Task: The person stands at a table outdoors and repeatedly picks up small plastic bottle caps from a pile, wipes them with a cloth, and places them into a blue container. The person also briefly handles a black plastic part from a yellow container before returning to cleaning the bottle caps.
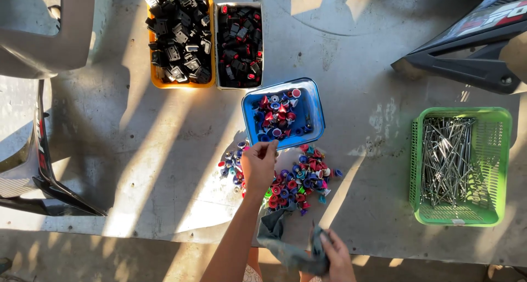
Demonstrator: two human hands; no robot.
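We work over a grey concrete tabletop (164, 150) streaked with sun and shadow, and dark vehicle body panels (472, 51) crowd the upper right and left edges of the frame. At the right sits a green mesh basket (502, 166) full of thin metal rods, and at the top an orange tray (156, 81) and a white tray (262, 46) stand side by side, both packed with black clips. Just below them, centre frame, a blue tray (313, 114) holds a small heap of red, blue and white caps. A loose pile of caps (299, 180) in the same colours lies on the tabletop, touching the tray's lower edge. Our left hand (259, 164) reaches over that pile, its fingers (270, 146) pressed together at the tray's lower rim; whether they pinch a cap we cannot tell. Our right hand (336, 257), at the bottom edge, has its fingers closed on a grey cloth (282, 243). To do this well, we judge it best to carry one cap at a time, clear the rim before letting go, and avoid scattering the pile.
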